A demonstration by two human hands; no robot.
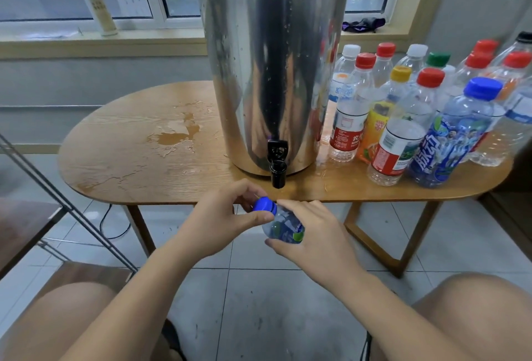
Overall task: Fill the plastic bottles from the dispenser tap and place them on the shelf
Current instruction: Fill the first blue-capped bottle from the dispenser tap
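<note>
L hand (221,222) reaches in from the left, thumb & fingers curled round the blue cap (264,205), pinching it. R hand (311,234) comes in from the right, fingers wrapped round the body of the plastic bottle (283,228).

The bottle is tilted, cap toward upper left. It's held in the air just off the table (129,159) near edge, below & a bit left of the black tap (278,172) on the steel dispenser (273,72). Fill level of the held bottle: can't tell.

A group of capped bottles (449,138) crowds the table's right end beside the dispenser, contents unclear. There's a water puddle (175,133) on the left half.
</note>
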